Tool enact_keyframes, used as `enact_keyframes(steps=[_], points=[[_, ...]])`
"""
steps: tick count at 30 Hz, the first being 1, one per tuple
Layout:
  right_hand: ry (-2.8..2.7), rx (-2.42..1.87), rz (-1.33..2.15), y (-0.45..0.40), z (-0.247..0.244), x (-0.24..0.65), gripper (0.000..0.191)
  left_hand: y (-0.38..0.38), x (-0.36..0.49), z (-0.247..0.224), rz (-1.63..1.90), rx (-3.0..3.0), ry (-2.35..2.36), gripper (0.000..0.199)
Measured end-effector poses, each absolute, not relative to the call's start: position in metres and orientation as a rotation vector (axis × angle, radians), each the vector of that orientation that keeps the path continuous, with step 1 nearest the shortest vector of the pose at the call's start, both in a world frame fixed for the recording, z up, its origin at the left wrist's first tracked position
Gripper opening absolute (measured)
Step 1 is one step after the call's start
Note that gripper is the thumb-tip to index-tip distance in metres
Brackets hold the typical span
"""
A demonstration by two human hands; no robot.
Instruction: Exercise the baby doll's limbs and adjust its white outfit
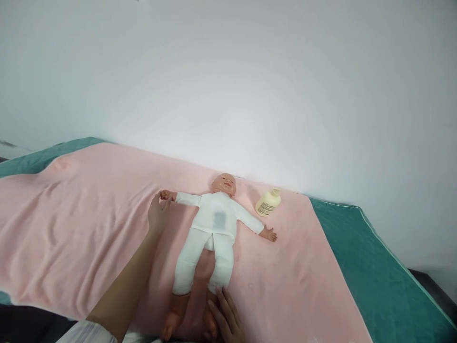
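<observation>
A baby doll in a white top and white trousers lies on its back, arms spread and bare feet toward me. My left hand has its fingers and thumb around the doll's hand at the left. Near the front edge, my right hand rests against the doll's foot and lower leg, its fingers stretched out. That palm is turned away and partly cut off by the frame. A dark square patch shows through the doll's top.
Beside the doll's other arm stands a pale yellow bottle with printed text, tilted in the view. A pink blanket lies under everything, wrinkled on the left. Green covering shows at the sides, and a white wall rises behind.
</observation>
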State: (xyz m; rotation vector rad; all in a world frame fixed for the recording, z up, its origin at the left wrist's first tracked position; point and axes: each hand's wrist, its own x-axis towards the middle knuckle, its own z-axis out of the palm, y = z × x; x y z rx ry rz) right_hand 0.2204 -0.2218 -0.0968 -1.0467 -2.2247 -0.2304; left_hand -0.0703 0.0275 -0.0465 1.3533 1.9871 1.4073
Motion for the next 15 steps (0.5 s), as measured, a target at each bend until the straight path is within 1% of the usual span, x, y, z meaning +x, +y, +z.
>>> enact_keyframes(steps=[3,6,8,12,15], points=[[-2.182,-1.089,-0.188,-0.216,-0.085,0.225,0.048,0.024,-0.059,-0.044,1.574,1.219,1.911,0.051],[-2.121,-1.132,-0.119,-0.206,-0.064,0.228,0.049,0.018,-0.047,-0.037,1.784,1.127,1.734,0.046],[-2.091,-1.155,-0.07,-0.197,-0.049,0.229,0.05,0.013,-0.038,-0.031,1.85,1.136,1.676,0.041],[-2.044,-1.13,-0.007,-0.172,-0.027,0.231,0.05,0.0,-0.022,-0.019,1.861,1.276,1.639,0.04],[-2.019,-1.089,0.063,-0.149,-0.016,0.23,0.049,-0.01,-0.01,-0.014,1.772,1.492,1.625,0.037]])
